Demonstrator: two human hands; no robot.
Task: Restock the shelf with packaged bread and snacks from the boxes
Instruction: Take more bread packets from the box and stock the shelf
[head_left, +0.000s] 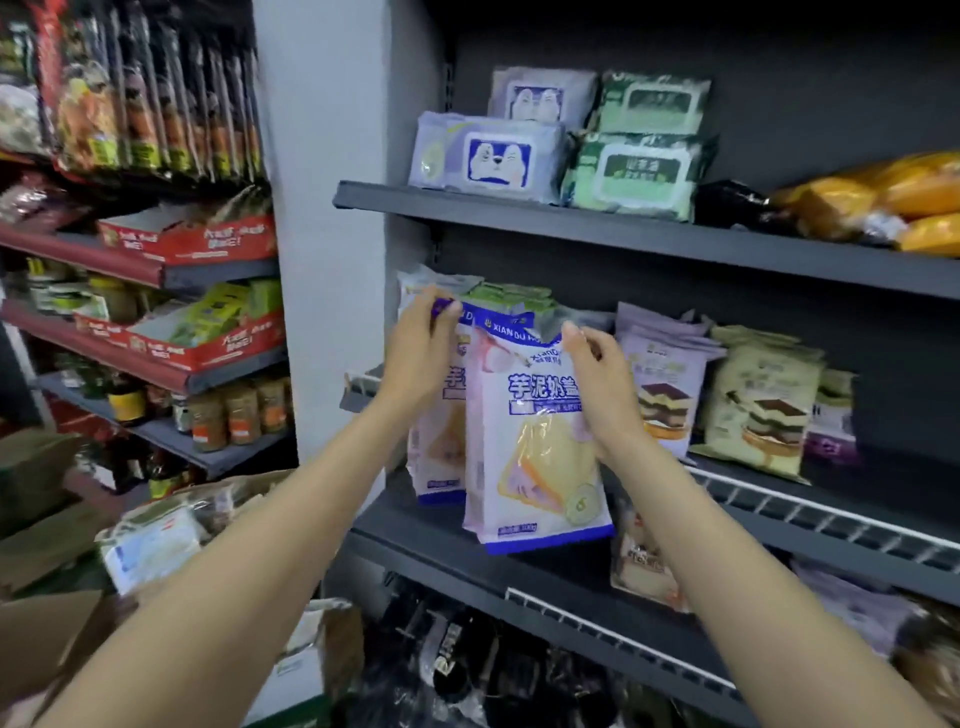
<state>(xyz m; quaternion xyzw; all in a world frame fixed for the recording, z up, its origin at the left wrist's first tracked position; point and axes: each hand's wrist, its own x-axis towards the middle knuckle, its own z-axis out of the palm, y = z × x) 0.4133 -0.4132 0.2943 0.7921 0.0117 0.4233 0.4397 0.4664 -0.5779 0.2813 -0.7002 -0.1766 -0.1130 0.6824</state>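
Pinching the top corners of the pale purple plastic bread packet (535, 441), left hand (421, 348) and right hand (602, 384) should seat it upright against the matching packet (439, 415) behind the left hand.

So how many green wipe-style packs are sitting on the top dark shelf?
2. One green pack stands at the front of the top shelf, right of the purple packs; a second green pack is behind and above it. More may be hidden behind.
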